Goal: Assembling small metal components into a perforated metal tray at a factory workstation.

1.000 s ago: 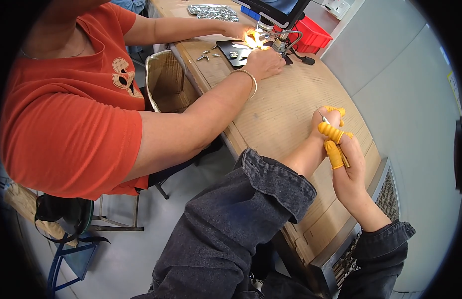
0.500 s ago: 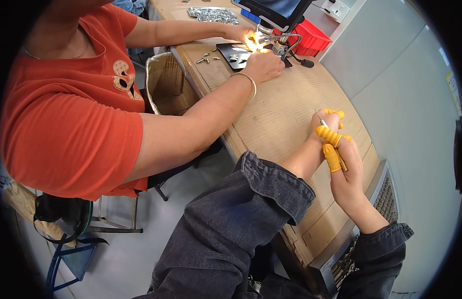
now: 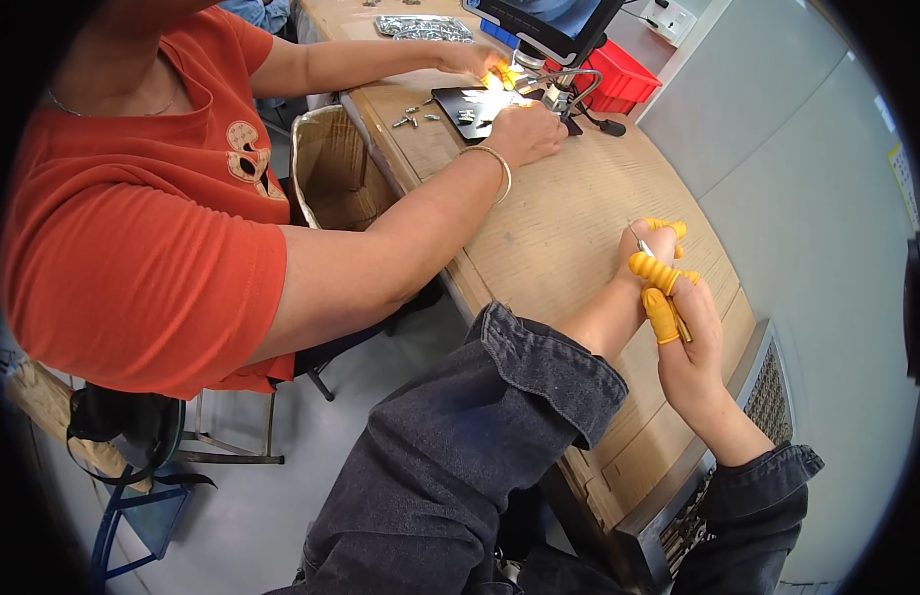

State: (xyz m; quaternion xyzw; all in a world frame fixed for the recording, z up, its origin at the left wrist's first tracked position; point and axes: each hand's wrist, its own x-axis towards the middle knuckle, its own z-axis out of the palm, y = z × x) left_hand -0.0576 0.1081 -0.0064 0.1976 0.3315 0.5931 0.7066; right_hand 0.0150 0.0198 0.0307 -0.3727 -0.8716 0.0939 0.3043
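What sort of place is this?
Likely a workshop or small-parts workstation: loose metal parts on a light-brown bench, a black-framed screen and a red bin near them.

Wooden workbench (image 3: 539, 223), right edge along pale grey wall (image 3: 767, 159) with a panel seam. White socket plate (image 3: 668, 18) on wall section past workbench's far right. Bright lamp glow (image 3: 490, 100) toward far end. Smooth grey floor (image 3: 321, 446) off left edge; metal seat frame (image 3: 232, 458), blue stool (image 3: 154, 518) lower left. Metal mesh (image 3: 770, 387) by near right corner.
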